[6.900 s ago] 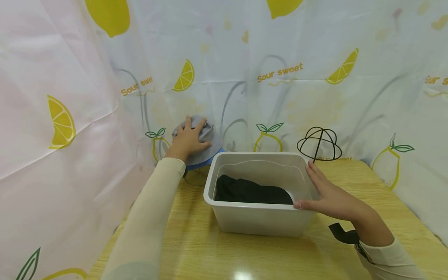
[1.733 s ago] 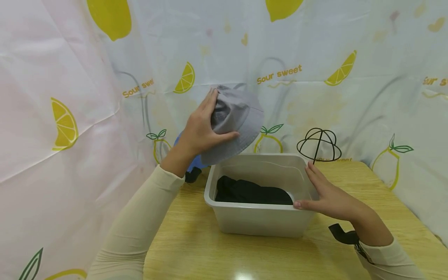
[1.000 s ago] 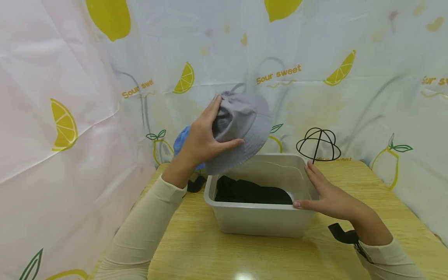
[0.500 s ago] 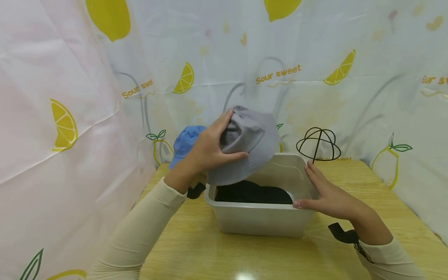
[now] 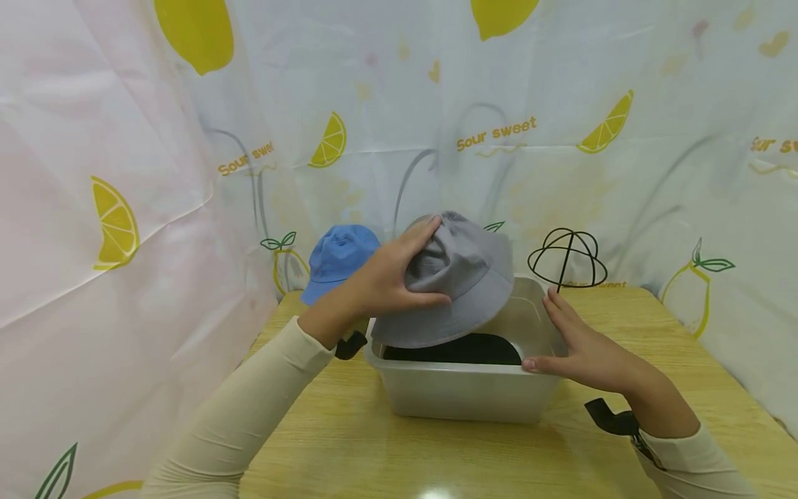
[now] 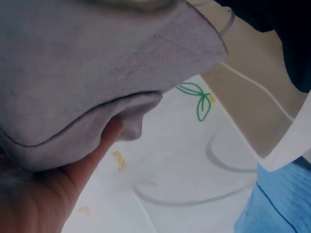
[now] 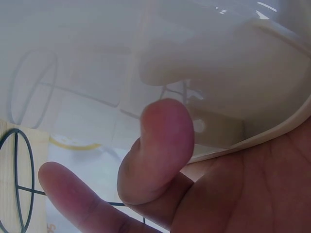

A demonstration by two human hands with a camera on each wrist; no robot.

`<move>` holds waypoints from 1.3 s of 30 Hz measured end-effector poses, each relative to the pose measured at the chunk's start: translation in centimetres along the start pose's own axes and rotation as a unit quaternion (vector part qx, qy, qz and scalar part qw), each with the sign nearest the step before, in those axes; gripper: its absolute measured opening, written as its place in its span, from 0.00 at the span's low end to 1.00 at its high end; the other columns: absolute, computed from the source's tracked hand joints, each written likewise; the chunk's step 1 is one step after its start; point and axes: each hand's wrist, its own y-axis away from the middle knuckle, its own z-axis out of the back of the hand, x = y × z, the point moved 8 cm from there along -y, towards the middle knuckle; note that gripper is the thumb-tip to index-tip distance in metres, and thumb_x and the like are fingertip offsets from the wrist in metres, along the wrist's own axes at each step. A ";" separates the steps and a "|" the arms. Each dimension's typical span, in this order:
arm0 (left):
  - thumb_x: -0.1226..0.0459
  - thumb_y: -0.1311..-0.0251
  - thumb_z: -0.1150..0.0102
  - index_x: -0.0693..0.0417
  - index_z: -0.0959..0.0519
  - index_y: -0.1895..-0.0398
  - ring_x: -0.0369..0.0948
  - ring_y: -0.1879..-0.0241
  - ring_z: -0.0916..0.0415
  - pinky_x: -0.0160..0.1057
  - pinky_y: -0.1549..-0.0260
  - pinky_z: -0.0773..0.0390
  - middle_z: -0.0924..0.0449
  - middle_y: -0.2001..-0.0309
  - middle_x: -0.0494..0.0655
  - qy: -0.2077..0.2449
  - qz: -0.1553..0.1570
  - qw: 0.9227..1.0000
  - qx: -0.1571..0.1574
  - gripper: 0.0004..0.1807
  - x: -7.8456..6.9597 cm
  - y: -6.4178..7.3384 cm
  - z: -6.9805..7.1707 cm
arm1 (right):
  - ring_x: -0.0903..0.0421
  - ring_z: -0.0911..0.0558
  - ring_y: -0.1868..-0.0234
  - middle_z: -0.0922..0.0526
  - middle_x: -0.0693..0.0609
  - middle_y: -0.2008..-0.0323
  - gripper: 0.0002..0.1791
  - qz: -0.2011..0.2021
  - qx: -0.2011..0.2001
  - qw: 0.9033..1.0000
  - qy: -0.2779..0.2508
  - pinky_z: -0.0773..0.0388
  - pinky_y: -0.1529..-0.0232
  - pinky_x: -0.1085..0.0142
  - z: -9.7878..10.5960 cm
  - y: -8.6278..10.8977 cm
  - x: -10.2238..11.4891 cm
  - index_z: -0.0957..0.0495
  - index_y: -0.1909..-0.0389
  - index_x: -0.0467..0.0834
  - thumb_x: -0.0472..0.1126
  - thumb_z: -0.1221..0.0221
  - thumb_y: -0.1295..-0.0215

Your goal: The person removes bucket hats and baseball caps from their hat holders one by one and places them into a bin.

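Observation:
My left hand (image 5: 393,277) grips the crown of a grey bucket hat (image 5: 476,274), thumb on the near side and fingers over the top. The hat is tilted above the left part of a white plastic bin (image 5: 461,395), its brim hiding some of the opening. Inside the bin lies a black cloth item with a rounded, brim-like edge (image 5: 492,348). My right hand (image 5: 592,353) rests at the bin's right corner, fingers extended along the side and thumb on the front rim. In the right wrist view, fingers (image 7: 165,145) lie against the bin's shiny wall.
A blue bucket hat (image 5: 339,256) sits raised behind my left wrist; its support is mostly hidden. To the right behind the bin stands a black wire hat stand (image 5: 567,260). Lemon-print cloth (image 5: 530,187) hangs behind and beside the wooden table (image 5: 337,443).
My left hand took the grey hat from the back left, uncovering the blue one, then brought it right and down over the bin. The right hand and bin have stayed in place.

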 end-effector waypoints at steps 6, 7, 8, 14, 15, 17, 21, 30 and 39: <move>0.46 0.48 0.21 0.51 0.51 0.15 0.42 0.20 0.45 0.47 0.24 0.37 0.48 0.17 0.47 0.015 -0.013 0.999 0.041 0.64 -0.4 0.0 -0.8 | 0.30 0.66 0.18 0.74 0.41 0.17 0.67 -0.003 0.001 1.000 0.000 0.52 0.31 0.23 0.0 -0.1 0.0 0.71 0.16 0.42 0.60 0.31 0.36; 0.45 0.48 0.21 0.50 0.51 0.15 0.42 0.20 0.45 0.47 0.25 0.37 0.48 0.17 0.47 0.016 -0.013 0.999 0.047 0.64 -0.5 0.0 -0.9 | 0.30 0.66 0.18 0.74 0.41 0.17 0.67 -0.003 0.001 1.000 0.000 0.52 0.31 0.23 0.0 -0.1 0.0 0.71 0.16 0.42 0.60 0.31 0.36; 0.45 0.48 0.21 0.50 0.51 0.15 0.42 0.20 0.45 0.47 0.25 0.37 0.48 0.17 0.47 0.017 -0.014 0.998 0.051 0.64 -0.5 0.0 -1.0 | 0.30 0.66 0.18 0.74 0.41 0.17 0.67 -0.003 0.002 1.000 0.001 0.52 0.31 0.23 0.0 -0.1 0.0 0.71 0.16 0.42 0.60 0.31 0.36; 0.46 0.48 0.21 0.51 0.50 0.15 0.42 0.20 0.45 0.46 0.25 0.37 0.48 0.17 0.50 0.019 -0.038 0.997 0.072 0.63 -0.8 -0.2 -1.6 | 0.29 0.65 0.18 0.74 0.40 0.17 0.67 -0.004 0.002 1.000 0.003 0.52 0.31 0.23 -0.1 -0.1 0.0 0.71 0.16 0.42 0.60 0.32 0.36; 0.46 0.48 0.21 0.51 0.50 0.15 0.41 0.20 0.46 0.46 0.25 0.37 0.48 0.17 0.50 0.018 -0.041 0.996 0.077 0.63 -0.9 -0.2 -1.7 | 0.29 0.65 0.19 0.74 0.39 0.17 0.67 -0.004 0.002 1.000 0.003 0.52 0.31 0.23 -0.1 -0.1 0.0 0.71 0.16 0.42 0.60 0.32 0.36; 0.45 0.47 0.21 0.51 0.50 0.15 0.41 0.20 0.46 0.45 0.24 0.38 0.47 0.17 0.49 0.012 -0.044 0.995 0.086 0.63 -0.9 -0.3 -2.0 | 0.29 0.65 0.19 0.74 0.39 0.17 0.67 -0.004 0.002 1.000 0.003 0.52 0.31 0.23 -0.1 -0.1 0.0 0.71 0.16 0.42 0.60 0.31 0.36; 0.45 0.48 0.21 0.50 0.50 0.15 0.41 0.20 0.46 0.44 0.24 0.39 0.48 0.17 0.48 0.003 -0.044 0.993 0.106 0.63 -0.8 -0.4 -2.7 | 0.29 0.66 0.19 0.74 0.39 0.17 0.67 -0.003 0.002 1.000 0.002 0.53 0.31 0.23 -0.1 -0.1 0.0 0.71 0.16 0.42 0.60 0.32 0.36; 0.46 0.46 0.22 0.48 0.50 0.15 0.42 0.19 0.48 0.45 0.23 0.41 0.50 0.16 0.47 0.003 -0.029 0.990 0.140 0.62 -0.7 -0.5 -3.8 | 0.31 0.67 0.18 0.75 0.43 0.17 0.67 0.002 -0.002 1.000 0.002 0.54 0.30 0.24 -0.1 -0.2 -0.1 0.70 0.16 0.43 0.60 0.31 0.36; 0.44 0.46 0.22 0.45 0.51 0.15 0.44 0.19 0.47 0.51 0.24 0.40 0.51 0.16 0.47 0.003 -0.022 0.987 0.162 0.62 -0.7 -0.6 -4.5 | 0.30 0.66 0.18 0.74 0.41 0.17 0.67 0.000 0.000 1.000 0.002 0.53 0.31 0.23 -0.1 -0.2 -0.1 0.70 0.16 0.42 0.60 0.31 0.36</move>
